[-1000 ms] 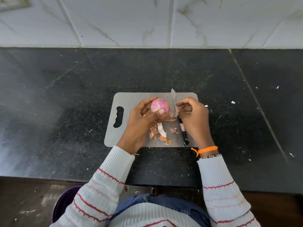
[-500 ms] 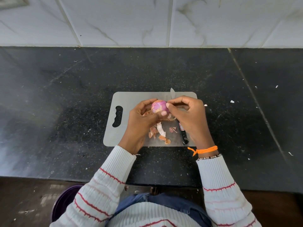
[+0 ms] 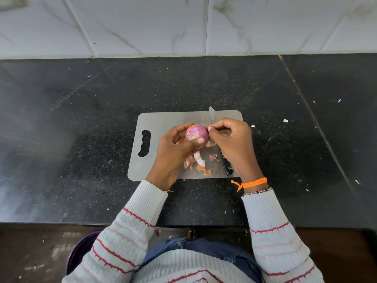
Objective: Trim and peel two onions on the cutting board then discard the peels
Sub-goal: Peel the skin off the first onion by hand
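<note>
Head view. Onion (image 3: 196, 133): held above the cutting board (image 3: 169, 123), cupped in left hand (image 3: 175, 148). Right hand (image 3: 232, 139): a second ago apart from the onion, now pinching skin at its right side; peeling resumes. Peels (image 3: 199, 162): loose on board. Knife (image 3: 226, 166): lying on board, untouched. Second onion: not visible.

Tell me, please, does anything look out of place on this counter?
Mostly tidy. Small pale scraps lie scattered on the black counter right of the cutting board, and the knife tip pokes past the board's far edge.
</note>
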Motion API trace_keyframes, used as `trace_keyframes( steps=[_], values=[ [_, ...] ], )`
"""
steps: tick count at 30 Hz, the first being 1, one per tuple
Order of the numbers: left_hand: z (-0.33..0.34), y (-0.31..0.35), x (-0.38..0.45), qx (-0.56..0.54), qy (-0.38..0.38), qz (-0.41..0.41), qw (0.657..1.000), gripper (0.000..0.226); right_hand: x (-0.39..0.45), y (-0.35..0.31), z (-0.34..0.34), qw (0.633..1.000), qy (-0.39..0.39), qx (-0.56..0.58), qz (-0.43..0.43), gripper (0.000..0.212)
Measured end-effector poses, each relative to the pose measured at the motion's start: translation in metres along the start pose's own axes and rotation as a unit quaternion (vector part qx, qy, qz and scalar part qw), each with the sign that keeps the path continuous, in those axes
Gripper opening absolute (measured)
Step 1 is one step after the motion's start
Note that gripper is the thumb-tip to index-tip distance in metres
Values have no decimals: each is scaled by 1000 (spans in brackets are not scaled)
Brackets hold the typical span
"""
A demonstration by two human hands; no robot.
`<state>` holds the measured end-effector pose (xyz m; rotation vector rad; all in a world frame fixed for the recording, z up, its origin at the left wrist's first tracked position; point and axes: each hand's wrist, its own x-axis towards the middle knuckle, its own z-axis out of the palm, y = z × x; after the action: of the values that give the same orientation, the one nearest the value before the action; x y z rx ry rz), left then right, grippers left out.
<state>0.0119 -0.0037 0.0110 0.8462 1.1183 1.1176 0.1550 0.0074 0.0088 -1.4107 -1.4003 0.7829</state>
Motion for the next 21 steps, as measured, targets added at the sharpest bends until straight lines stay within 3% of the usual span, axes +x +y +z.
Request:
trace_keyframes(
  steps=[4, 13, 16, 21],
  values=[
    [-3, 1, 0, -9, 2, -4, 1000, 59, 0, 2, -4, 997, -38, 64, 29, 5],
    [-6, 4, -1, 11, 9, -6, 1000, 58, -1, -2, 0, 997, -21, -26, -66, 7],
    [-9, 4, -1, 22, 14, -1, 1000, 51, 1, -4, 1, 996, -26, -34, -77, 5],
    [-12, 5, -1, 32, 26, 15, 999, 59, 2, -5, 5, 997, -26, -24, -67, 5]
  ],
)
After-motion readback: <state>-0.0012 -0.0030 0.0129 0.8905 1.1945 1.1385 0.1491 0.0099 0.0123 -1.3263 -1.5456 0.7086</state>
